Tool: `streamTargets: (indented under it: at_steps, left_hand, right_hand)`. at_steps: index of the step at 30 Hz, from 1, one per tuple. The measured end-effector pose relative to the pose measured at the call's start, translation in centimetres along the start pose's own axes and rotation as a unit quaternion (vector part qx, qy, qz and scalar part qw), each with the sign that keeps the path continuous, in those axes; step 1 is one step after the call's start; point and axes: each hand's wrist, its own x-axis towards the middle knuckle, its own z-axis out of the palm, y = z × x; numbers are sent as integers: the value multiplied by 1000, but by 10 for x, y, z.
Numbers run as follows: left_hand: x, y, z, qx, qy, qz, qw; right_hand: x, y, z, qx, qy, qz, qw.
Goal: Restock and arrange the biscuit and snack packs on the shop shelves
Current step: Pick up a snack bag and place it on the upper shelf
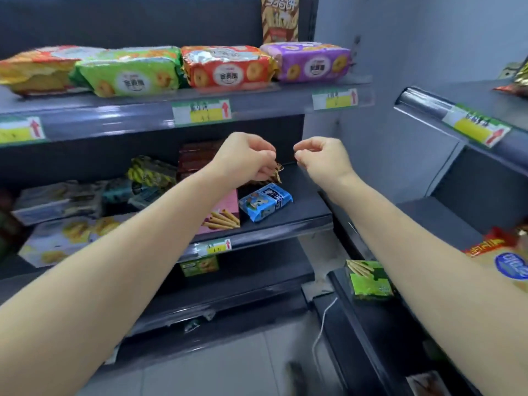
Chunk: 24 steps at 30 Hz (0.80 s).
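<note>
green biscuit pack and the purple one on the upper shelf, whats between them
The red biscuit pack lies between the green biscuit pack and the purple biscuit pack, seen in the head view.

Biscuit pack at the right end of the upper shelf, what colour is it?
The biscuit pack is purple, seen in the head view.

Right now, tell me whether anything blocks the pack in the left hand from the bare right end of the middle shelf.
Nothing visible does. The left hand holds the striped pack over the middle shelf; the blue pack lies further forward, the right hand aside.
</note>
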Motion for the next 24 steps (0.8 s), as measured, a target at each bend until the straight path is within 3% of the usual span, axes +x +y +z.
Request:
streamTargets:
  at_steps: [15,24]
  left_hand:
    - [77,-81,19,-4,32,-154,988]
    - [115,-103,28,-26,72,-210,975]
  right_hand:
    - [69,97,42,-2,-65,145,987]
    - [115,128,69,0,-140,162,977]
